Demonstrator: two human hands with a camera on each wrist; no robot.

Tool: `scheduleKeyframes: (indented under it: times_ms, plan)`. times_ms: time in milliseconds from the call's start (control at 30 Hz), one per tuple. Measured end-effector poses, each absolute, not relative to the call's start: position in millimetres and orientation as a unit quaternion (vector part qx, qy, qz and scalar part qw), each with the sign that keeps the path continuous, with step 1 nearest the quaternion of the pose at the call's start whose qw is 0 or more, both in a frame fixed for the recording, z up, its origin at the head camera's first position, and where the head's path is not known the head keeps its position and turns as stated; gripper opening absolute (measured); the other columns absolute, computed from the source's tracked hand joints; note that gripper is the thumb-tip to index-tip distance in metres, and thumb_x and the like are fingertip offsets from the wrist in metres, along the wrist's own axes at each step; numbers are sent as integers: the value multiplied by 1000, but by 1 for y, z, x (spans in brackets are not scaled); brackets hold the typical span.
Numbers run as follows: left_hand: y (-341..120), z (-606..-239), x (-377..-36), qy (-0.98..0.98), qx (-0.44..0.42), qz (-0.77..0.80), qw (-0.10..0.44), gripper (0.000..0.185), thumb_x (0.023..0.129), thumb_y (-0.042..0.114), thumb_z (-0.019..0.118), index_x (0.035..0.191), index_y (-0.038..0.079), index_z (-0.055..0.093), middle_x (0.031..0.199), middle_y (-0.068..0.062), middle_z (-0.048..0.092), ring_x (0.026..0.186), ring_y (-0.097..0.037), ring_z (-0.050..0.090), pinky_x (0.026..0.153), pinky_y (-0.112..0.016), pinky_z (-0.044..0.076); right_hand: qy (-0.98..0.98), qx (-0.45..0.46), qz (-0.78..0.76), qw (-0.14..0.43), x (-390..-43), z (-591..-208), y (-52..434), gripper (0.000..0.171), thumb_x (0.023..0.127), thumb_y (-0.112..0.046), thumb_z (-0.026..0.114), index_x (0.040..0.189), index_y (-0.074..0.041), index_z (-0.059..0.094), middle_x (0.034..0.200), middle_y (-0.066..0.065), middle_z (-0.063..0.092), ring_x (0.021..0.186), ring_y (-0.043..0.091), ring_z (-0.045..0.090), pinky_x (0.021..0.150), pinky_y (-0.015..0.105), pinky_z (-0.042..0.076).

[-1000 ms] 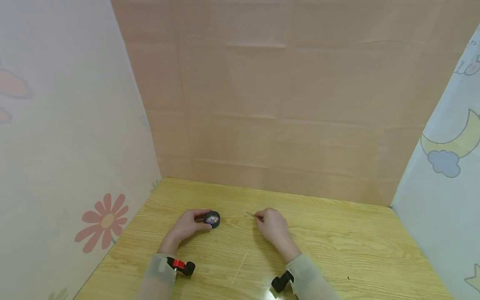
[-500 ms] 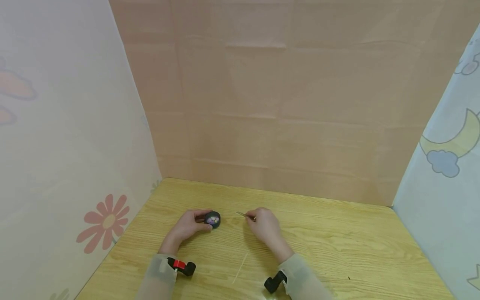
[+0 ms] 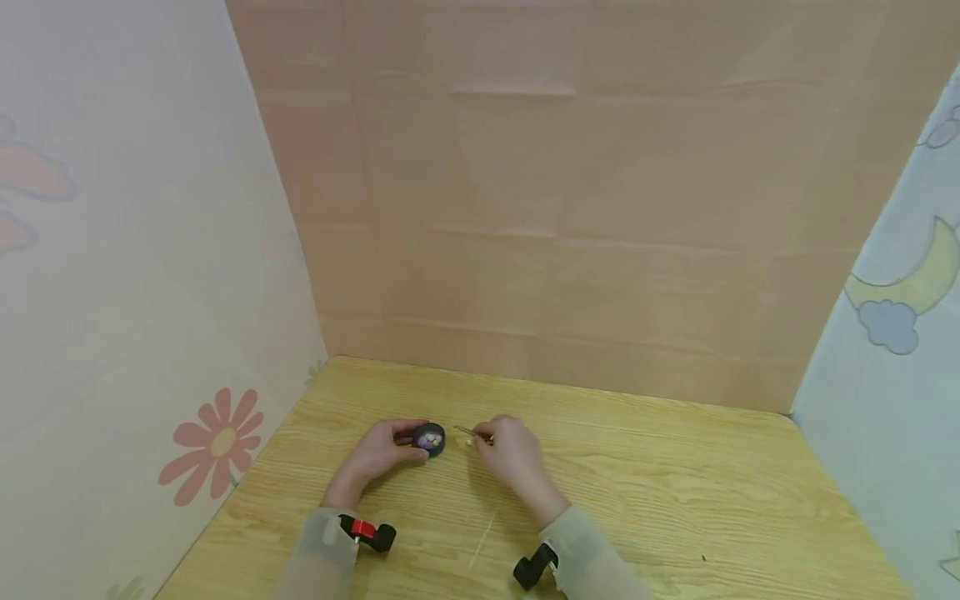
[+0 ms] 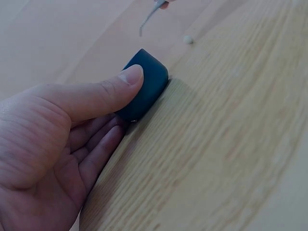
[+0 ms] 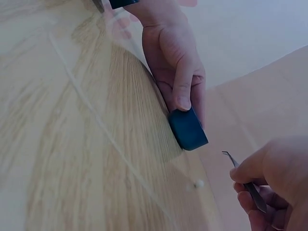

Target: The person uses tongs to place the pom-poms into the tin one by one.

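Two hands: we have both low on the wooden table point(image 3: 675, 492), close together at its near-left part.
Left hand point(image 3: 378, 454): we hold the small round black case point(image 3: 429, 439) between thumb and curled fingers; in the left wrist view the thumb point(image 4: 103, 94) presses along its rim.
Black case: it sits on the table, to the right of our left hand's fingertips, its top showing small purple and pale pieces in the head view; the wrist views show only its dark side point(image 5: 187, 129).
Right hand point(image 3: 510, 454): we pinch slim metal tweezers point(image 3: 467, 432) between thumb and fingers, the fingers curled around the shaft point(image 5: 252, 190).
Tweezers: the bent tip point(image 4: 147, 21) points left toward the case, near it but apart, lifted off the wood.
Small bead: a tiny pale bead point(image 5: 198, 183) lies on the table between the case and our right hand, just below the tweezer tip point(image 4: 187, 40).
Thin line: a pale thin strand point(image 3: 483, 533) lies on the wood nearer to us, between the two wrists.
Surroundings: a plain tan panel point(image 3: 555, 208) stands at the far side, with printed cloths left and right.
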State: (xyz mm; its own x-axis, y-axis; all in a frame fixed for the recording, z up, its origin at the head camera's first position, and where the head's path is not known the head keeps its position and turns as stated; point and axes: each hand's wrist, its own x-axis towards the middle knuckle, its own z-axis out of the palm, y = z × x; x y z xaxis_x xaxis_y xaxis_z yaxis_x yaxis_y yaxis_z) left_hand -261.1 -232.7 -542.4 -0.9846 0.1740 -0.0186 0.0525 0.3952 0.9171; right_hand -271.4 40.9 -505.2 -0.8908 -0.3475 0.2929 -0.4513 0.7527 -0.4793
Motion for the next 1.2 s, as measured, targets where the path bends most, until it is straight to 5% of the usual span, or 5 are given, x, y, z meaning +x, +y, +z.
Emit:
scheduleKeyframes:
  times_ms: [333,867,1200]
  plan:
    - [-233,-541,-263,826,69,556,55,60,90,14,89,145,6,67,140,-16,68,129,-35,65,108,-50,52,-938,216,259,76,-272,-508,57,12,94,-15,78,102,-15,88,100,0,81,92,22,77,74,42,63]
    - [-234,-544,-265,826,64,557,56,59,90,15,90,144,8,68,138,-13,70,128,-32,66,107,-47,54,-942,230,234,75,-272,-510,56,10,95,-15,80,99,-17,88,99,-1,81,92,22,77,71,41,62]
    - [-233,-547,-267,828,65,555,55,59,90,17,90,144,8,69,138,-13,70,127,-31,67,107,-48,53,-931,236,260,96,-273,-499,39,10,97,-20,79,102,-17,88,90,-4,76,76,10,69,61,29,56]
